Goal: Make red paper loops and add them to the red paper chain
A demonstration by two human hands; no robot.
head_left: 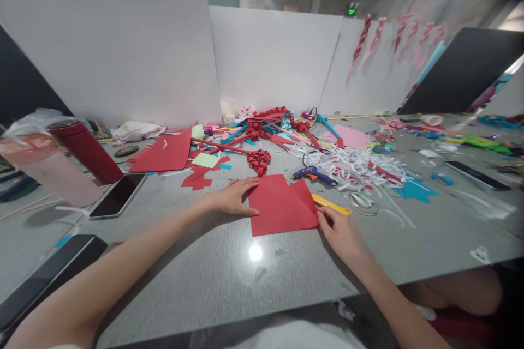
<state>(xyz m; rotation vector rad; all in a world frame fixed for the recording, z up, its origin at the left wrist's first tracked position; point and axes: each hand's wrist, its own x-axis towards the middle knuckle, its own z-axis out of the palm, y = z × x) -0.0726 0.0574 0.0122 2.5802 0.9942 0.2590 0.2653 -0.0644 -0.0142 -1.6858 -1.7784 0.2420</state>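
A sheet of red paper (282, 207) with a notch in its far edge lies on the grey table in front of me. My left hand (235, 196) rests at its left edge, thumb and fingers spread apart and touching the sheet. At the lower right edge, the fingertips of my right hand (338, 226) pinch the paper. A yellow utility knife (333, 205) lies just beyond that hand, partly hidden by the sheet. Behind the paper sit a blue glue gun (315, 174) and a red curled-paper flower on a stick (258, 162).
At left stand a red thermos (85, 151) and a pink bottle (49, 166), beside a phone (118, 196) and a black box (53, 278). White paper strips (352, 166) lie tangled at right, near another phone (477, 175). White partitions (274, 60) rise behind. A person's leg (458, 289) shows lower right.
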